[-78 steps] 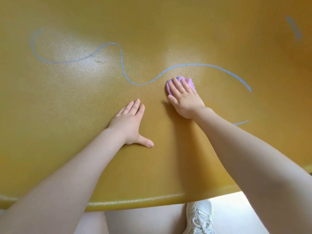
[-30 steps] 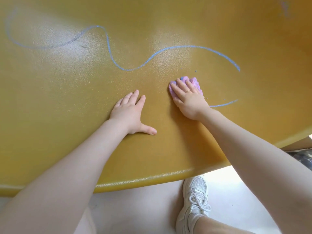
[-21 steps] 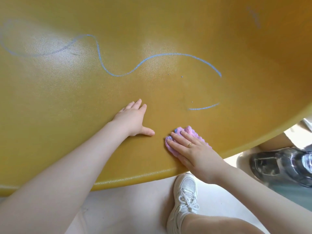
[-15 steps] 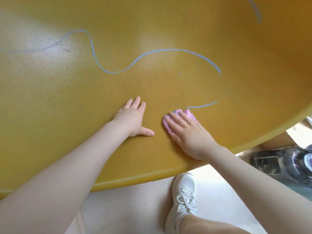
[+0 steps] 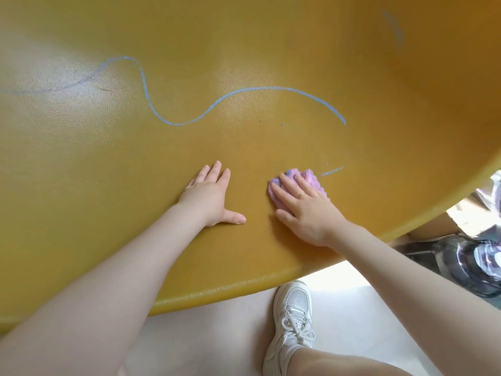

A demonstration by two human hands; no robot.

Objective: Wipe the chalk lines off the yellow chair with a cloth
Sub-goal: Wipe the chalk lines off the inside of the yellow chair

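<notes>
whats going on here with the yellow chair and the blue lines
A person is wiping blue chalk off a yellow chair. The right hand presses a pink cloth flat on it, right beside a short stroke. The left hand rests flat on the chair nearby. The long wavy line above is not yet wiped.

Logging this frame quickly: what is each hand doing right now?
Left hand: open, flat on the chair.
Right hand: open, fingers pressing the cloth.

Our left hand [image 5: 208, 196] lies on the chair [image 5: 81, 185]; the cloth [image 5: 311, 179] sits under our right fingers [image 5: 291, 187], a chalk line [image 5: 332, 170] just beyond their tips.
</notes>
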